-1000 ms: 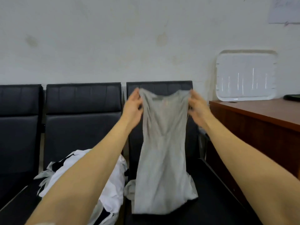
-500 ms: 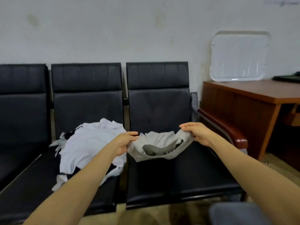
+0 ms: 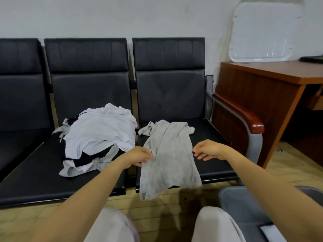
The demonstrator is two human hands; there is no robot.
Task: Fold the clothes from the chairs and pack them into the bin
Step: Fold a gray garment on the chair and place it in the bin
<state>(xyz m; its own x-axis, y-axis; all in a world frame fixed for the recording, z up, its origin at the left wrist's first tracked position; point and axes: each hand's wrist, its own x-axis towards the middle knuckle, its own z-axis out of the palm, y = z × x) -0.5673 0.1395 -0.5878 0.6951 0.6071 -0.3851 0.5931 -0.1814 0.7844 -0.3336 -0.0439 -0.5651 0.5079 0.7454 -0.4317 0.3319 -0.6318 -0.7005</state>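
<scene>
The grey top (image 3: pixel 170 154) lies lengthwise on the right chair (image 3: pixel 214 165), its lower end hanging over the seat's front edge. The left hand (image 3: pixel 137 156) seems to pinch its left edge. The right hand (image 3: pixel 208 151) hovers just beside the right edge, fingers loosely spread, holding nothing. The top looks thin, light and limp, so it will sag and crease. It is best held at both side edges.

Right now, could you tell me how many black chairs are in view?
3: left chair, cropped at the frame edge; middle chair, bearing the clothes pile; right chair, bearing the grey garment. More may lie off-frame.
</scene>
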